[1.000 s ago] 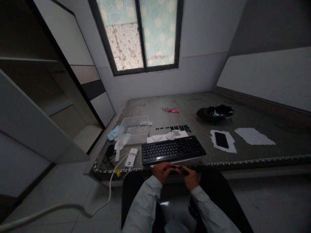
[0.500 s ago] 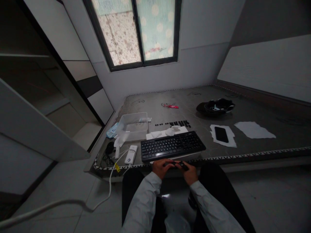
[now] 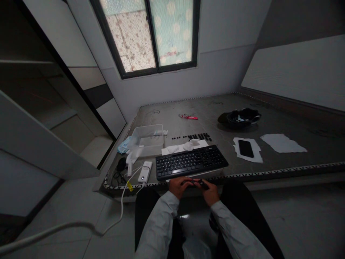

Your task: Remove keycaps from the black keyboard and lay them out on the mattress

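Observation:
My left hand (image 3: 178, 187) and my right hand (image 3: 211, 195) meet in front of the near edge, fingertips close together. In the right one sits a small black object (image 3: 204, 185) whose kind is unclear. The left fingers pinch something thin and dark, too small to name. Just beyond both hands lies a black keyboard (image 3: 188, 162). Behind it, white tissue (image 3: 188, 145) rests crumpled on a white sheet. Several loose black keycaps (image 3: 199, 136) are lined up in rows farther back.
A clear plastic box (image 3: 148, 145) stands left of the keyboard. Near it lie a white power bank (image 3: 145, 172) with a cable and a black coiled cord (image 3: 120, 176). To the right are a phone (image 3: 245, 149) on paper and a black cap (image 3: 238, 120). A red item (image 3: 190, 117) lies farther back.
Both hands stay almost in place, fingertips pressed together slightly differently around the small dark pieces. The keyboard and other things have not moved.

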`<state>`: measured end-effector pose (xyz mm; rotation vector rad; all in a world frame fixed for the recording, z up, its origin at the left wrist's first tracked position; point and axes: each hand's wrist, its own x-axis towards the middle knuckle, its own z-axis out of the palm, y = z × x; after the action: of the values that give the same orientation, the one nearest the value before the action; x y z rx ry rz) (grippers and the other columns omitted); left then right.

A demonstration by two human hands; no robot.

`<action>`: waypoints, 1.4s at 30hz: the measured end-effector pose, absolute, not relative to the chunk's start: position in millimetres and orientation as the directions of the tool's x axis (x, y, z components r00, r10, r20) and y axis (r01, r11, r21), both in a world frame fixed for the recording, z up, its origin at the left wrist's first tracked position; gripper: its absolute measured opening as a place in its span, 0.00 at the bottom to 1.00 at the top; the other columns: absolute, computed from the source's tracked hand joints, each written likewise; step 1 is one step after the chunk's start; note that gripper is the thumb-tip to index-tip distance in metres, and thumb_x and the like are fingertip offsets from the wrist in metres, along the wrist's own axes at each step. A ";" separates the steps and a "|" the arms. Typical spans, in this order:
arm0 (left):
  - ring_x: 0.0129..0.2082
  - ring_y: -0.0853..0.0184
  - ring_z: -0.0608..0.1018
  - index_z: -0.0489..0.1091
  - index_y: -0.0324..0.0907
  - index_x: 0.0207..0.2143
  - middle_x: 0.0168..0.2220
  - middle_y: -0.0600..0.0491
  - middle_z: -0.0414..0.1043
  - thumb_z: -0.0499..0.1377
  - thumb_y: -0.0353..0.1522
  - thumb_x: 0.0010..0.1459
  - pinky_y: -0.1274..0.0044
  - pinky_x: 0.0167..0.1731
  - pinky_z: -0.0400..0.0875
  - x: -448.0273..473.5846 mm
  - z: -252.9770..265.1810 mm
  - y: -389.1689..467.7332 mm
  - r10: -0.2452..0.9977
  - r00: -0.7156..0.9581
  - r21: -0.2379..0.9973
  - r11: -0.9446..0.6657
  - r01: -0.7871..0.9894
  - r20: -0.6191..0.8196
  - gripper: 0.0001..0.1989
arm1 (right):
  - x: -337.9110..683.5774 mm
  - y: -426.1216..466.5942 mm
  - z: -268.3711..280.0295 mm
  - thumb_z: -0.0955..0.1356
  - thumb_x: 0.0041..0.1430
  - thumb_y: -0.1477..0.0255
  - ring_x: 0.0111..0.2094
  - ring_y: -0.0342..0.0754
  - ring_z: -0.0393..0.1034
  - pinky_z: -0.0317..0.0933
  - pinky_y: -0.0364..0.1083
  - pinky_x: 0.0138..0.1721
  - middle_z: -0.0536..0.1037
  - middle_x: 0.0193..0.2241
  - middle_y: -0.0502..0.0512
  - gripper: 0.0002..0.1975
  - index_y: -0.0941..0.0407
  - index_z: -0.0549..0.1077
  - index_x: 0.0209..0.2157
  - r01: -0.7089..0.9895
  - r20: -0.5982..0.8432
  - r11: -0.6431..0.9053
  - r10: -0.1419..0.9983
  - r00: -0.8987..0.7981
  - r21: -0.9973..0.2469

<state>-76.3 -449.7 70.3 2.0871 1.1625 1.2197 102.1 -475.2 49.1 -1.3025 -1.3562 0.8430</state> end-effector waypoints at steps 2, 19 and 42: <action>0.34 0.70 0.82 0.79 0.46 0.33 0.34 0.59 0.81 0.66 0.31 0.54 0.81 0.39 0.75 -76.2 69.3 -449.2 0.839 0.249 0.717 -0.544 0.436 0.484 0.04 | 102.0 -475.4 49.2 0.71 0.50 0.55 0.35 0.55 0.78 0.71 0.49 0.41 0.83 0.32 0.54 0.17 0.54 0.81 0.33 0.248 0.197 0.163 0.973 0.121 -0.955; 0.32 0.70 0.82 0.79 0.46 0.33 0.34 0.57 0.81 0.65 0.33 0.55 0.81 0.37 0.75 -75.4 76.1 -451.1 0.866 0.256 0.743 -0.500 0.445 0.429 0.03 | 103.2 -475.9 53.0 0.70 0.51 0.57 0.37 0.56 0.78 0.71 0.50 0.42 0.83 0.33 0.54 0.16 0.54 0.81 0.34 0.231 0.195 0.170 0.977 0.091 -0.958; 0.33 0.69 0.82 0.79 0.46 0.33 0.34 0.56 0.81 0.63 0.39 0.57 0.80 0.38 0.76 -77.2 73.5 -450.1 0.852 0.268 0.739 -0.524 0.423 0.450 0.08 | 102.9 -475.8 52.1 0.70 0.50 0.54 0.38 0.56 0.78 0.71 0.51 0.42 0.83 0.33 0.56 0.19 0.54 0.81 0.34 0.221 0.202 0.176 0.974 0.099 -0.959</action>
<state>-77.2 -450.1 73.5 2.0652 1.1482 1.1850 102.9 -475.8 52.1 -1.2692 -1.3542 0.8710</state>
